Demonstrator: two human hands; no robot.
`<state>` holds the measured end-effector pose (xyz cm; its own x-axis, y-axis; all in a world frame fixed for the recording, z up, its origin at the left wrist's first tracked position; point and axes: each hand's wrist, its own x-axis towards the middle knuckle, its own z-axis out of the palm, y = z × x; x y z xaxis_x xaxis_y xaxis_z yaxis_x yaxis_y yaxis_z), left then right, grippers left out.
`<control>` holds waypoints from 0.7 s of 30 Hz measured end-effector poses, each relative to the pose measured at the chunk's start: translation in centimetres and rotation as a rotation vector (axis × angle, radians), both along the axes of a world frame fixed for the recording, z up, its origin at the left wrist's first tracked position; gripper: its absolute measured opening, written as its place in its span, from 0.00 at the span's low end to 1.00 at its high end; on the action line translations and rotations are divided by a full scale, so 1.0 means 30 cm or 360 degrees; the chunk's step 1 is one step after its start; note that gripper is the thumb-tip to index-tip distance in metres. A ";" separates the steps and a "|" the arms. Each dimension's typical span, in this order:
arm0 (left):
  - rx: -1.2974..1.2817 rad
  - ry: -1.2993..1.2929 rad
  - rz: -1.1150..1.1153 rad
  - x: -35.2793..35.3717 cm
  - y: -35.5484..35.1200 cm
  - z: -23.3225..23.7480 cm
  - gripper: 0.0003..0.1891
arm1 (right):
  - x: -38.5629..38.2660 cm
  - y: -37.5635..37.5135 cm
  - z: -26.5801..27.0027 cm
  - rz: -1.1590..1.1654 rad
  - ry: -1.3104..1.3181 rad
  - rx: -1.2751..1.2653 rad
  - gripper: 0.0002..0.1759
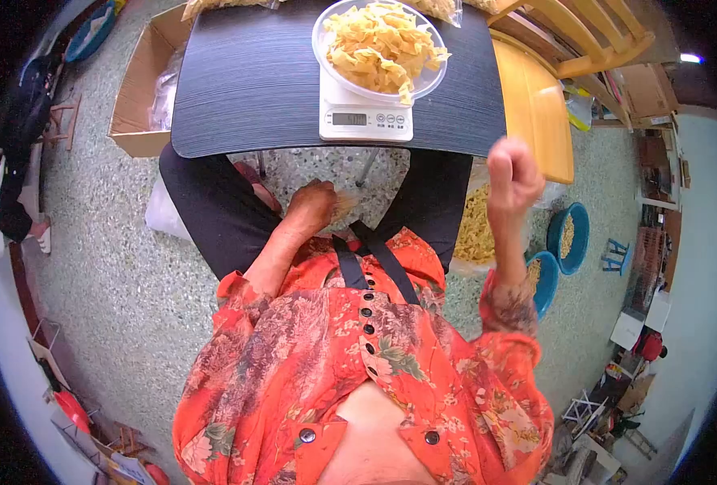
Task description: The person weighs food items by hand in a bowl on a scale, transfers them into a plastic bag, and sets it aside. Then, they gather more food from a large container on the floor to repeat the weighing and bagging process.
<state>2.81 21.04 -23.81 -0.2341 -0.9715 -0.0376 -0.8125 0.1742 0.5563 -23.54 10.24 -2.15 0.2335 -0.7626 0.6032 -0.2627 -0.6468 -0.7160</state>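
Observation:
My left hand (314, 204) is low between my knees, its fingers curled. Beside its fingertips is a blurred, pale brownish, see-through thing (344, 204) that I cannot name. Raised at the table's right front corner, my right hand (515, 174) has its fingers folded in, with nothing showing in them. On the dark table (245, 81) stands a white digital scale (366, 125), its display lit but too small to read surely. A clear plastic bowl (322, 52) rests on the scale, heaped with yellowish, flat, crinkled dried pieces (382, 48).
Filled plastic bags (435, 8) lie along the table's far edge. An open cardboard box (144, 89) stands to the left. On the right are a wooden chair (536, 105), a large bag of yellow pieces (475, 230) and two blue tubs (568, 238) on the floor.

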 end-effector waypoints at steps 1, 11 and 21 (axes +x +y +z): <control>0.0003 0.0005 0.0011 -0.007 -0.002 -0.007 0.08 | -0.068 0.028 -0.083 -0.0127 -0.0107 0.0174 0.17; 0.0097 -0.0086 -0.0135 0.027 -0.002 -0.071 0.10 | -0.579 0.227 -0.875 -0.1063 -0.0219 0.1422 0.23; 0.0113 -0.0151 -0.0022 0.039 0.010 -0.111 0.08 | -0.608 0.244 -1.133 -0.1001 -0.0425 0.1844 0.21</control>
<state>3.97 21.33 -27.15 -0.2397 -0.9622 -0.1290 -0.8598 0.1487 0.4884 -41.78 17.57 -36.14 -0.3649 -0.7943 -0.4858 -0.0564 0.5397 -0.8400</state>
